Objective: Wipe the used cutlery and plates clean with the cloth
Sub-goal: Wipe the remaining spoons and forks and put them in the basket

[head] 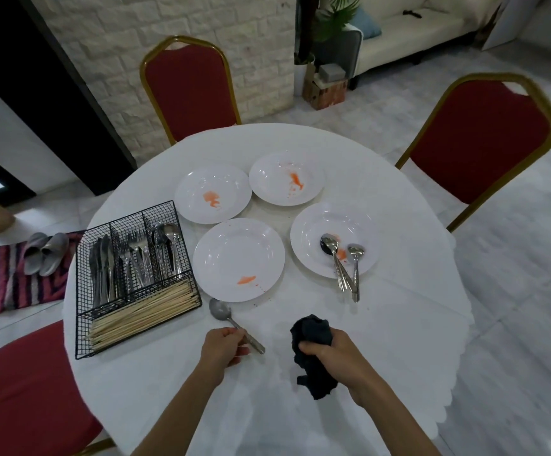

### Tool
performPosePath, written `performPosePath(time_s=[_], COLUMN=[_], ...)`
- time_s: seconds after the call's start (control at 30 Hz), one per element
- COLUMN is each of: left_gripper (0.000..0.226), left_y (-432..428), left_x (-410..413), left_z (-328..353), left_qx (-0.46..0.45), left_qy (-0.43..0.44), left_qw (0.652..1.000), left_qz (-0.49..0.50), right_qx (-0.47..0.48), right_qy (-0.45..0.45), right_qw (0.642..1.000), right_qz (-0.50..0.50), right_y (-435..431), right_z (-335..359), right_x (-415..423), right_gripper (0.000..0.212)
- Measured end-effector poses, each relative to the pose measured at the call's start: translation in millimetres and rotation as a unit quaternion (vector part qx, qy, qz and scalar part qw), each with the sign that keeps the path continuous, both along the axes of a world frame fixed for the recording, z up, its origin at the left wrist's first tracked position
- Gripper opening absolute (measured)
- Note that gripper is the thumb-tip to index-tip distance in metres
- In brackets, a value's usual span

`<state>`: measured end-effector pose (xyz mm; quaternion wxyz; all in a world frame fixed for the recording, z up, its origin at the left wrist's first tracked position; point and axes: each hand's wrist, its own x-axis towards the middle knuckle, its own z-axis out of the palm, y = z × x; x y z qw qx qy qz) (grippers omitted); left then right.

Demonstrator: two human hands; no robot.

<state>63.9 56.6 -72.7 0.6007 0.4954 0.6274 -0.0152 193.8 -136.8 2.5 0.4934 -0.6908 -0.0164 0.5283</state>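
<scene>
**Spoon in the left hand, cloth bunched in the right**

From my remote seat I see the left hand curled around the handle of a spoon. The spoon's bowl rests on the white table, just in front of the nearest plate. The right hand clenches a dark cloth, which is crumpled into a wad and hangs out of the fist at both ends. Cloth and spoon are near each other but not touching.

Four white plates sit in a cluster beyond the hands. The nearest one carries an orange smear close to its front rim. The far-left plate and the far-right plate each have an orange stain in the middle. The right-hand plate holds used spoons, their handles sticking out over its front edge. I count two bowls for sure, but the handles overlap, so there may be a third.

A black wire caddy stands at the left of the table. Knives, forks and spoons are stacked in its rear compartments, and chopsticks fill the front one.
</scene>
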Motion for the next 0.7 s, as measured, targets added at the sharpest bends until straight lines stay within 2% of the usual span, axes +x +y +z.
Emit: performPosePath(time_s=[0.33, 0.7], left_gripper=[0.023, 0.032], left_y=[14.9, 22.4], left_x=[18.1, 22.6], left_z=[-3.8, -0.7], left_qx=[0.044, 0.108], left_qy=[0.043, 0.11], left_qw=[0.998, 0.974], left_qz=[-0.011, -0.167], right_qx=[0.002, -0.004], right_qy=[0.019, 0.007], right_qw=[1.0, 1.0], right_qz=[-0.008, -0.014], right_y=[-2.7, -6.0], right_z=[0.3, -4.7], right_x=[2.8, 8.3], right_gripper=[0.014, 0.015])
